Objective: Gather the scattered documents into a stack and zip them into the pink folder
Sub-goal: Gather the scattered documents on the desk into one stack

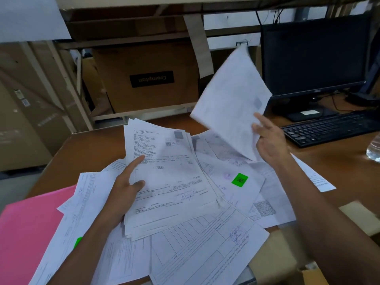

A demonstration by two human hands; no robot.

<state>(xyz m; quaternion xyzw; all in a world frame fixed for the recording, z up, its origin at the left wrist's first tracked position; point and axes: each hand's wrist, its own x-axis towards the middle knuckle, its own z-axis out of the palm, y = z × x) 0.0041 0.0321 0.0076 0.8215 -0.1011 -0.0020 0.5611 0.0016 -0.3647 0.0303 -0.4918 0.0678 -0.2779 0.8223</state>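
At a cluttered desk [98,145], a person gathers papers. The left hand [125,190] grips a growing stack [170,182] by its left edge, thumb and forefinger on top and the other fingers hidden beneath. The right hand [271,142] pinches the lower corner of a single sheet [232,99], lifted clear and tilted in the air beside the keyboard [329,128].

The pink folder [26,233] lies at the desk's near-left corner, partly under loose papers [205,254] that fan out below and to the right of the stack. Whether its zip is open cannot be told.

The step in hand looks to be adding the raised sheet to the stack. It is best laid flat on top, with its corners matched to the pile's uneven edges — and the stack tapped square before more sheets go on.
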